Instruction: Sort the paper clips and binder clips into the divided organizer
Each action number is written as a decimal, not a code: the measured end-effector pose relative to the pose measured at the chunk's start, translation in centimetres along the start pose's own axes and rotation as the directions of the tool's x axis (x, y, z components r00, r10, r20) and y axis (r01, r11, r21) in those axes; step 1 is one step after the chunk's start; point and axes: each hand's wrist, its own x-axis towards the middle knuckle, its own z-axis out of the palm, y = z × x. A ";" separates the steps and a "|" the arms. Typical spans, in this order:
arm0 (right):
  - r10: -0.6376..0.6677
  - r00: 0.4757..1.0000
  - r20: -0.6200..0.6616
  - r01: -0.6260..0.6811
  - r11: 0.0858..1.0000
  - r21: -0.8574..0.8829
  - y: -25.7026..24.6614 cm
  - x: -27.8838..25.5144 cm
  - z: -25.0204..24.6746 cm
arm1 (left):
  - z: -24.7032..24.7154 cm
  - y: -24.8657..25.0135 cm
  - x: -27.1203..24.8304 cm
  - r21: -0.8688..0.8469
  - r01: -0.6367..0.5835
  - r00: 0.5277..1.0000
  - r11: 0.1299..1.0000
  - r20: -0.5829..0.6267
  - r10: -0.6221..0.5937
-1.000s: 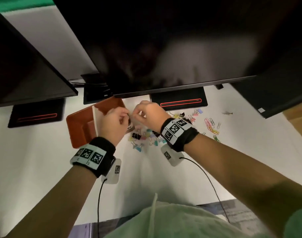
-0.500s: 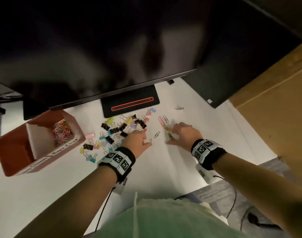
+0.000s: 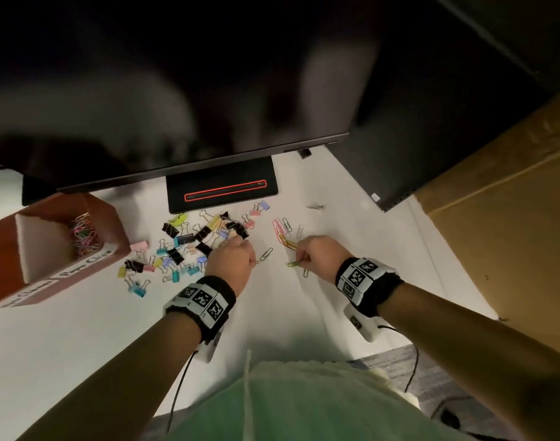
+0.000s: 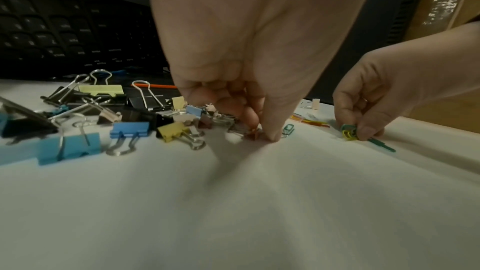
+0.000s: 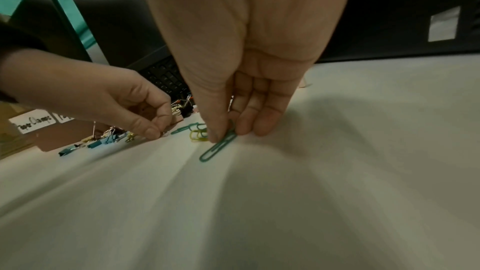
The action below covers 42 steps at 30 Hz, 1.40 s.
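Paper clips of coloured wire (image 3: 283, 233) lie just right of the mixed binder-clip heap (image 3: 189, 243), where both hands have come from the brown organizer (image 3: 113, 218): right hand (image 3: 316, 254) now pinches a green clip (image 5: 218, 149), left hand (image 3: 231, 261) pinches something small.

One divided organizer (image 3: 62, 237) stands at the left of the white desk (image 3: 81, 338); two of its compartments show, and one holds a heap of paper clips (image 3: 83, 235) too tangled to count. Between organizer and hands lies a scatter of binder clips (image 3: 189, 243), roughly two dozen in black, blue, yellow, pink and lilac; overlap prevents an exact count. To the right, about eight loose paper clips (image 3: 283, 233) lie on the desk. Two hands are in view: the left hand (image 3: 231, 262) and the right hand (image 3: 320, 257). Two marker-printed wristbands (image 3: 202, 302) are worn, one per wrist. One monitor base (image 3: 221, 187) sits at the far side.
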 end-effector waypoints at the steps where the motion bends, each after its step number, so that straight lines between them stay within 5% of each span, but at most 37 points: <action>1: -0.011 1.000 0.004 0.011 0.999 0.033 0.2 0.1 -0.1 | 0.0 0.0 -0.1 0.000 -0.014 1.000 1.000 -0.017 0.014; 6: -0.064 0.998 -0.027 0.067 0.990 0.127 1.2 0.6 -1.0 | -0.6 0.2 -0.5 -0.068 -0.127 0.990 0.990 -0.063 0.123; 10: -0.050 0.995 -0.085 0.063 0.986 0.155 1.6 1.0 -1.2 | -1.0 1.2 -0.6 -0.212 -0.098 0.993 0.972 -0.079 0.082; 17: -0.009 0.996 -0.085 0.012 0.999 0.039 -0.3 2.2 -0.9 | 0.1 1.9 0.9 -0.181 0.036 0.999 0.983 -0.025 -0.041; 27: -0.072 0.997 -0.015 0.071 0.995 -0.069 -0.1 2.0 -1.2 | -0.2 1.5 1.0 -0.226 -0.057 0.998 0.972 -0.022 0.054; 34: -0.074 0.995 -0.071 0.084 0.986 0.146 2.5 1.2 -1.7 | -1.1 2.3 2.4 -0.328 -0.143 0.988 0.934 -0.105 0.114; 42: -0.125 0.991 -0.046 0.125 0.992 -0.007 2.6 3.1 -3.8 | -3.0 3.4 5.0 -0.105 -0.173 0.976 0.979 0.114 0.185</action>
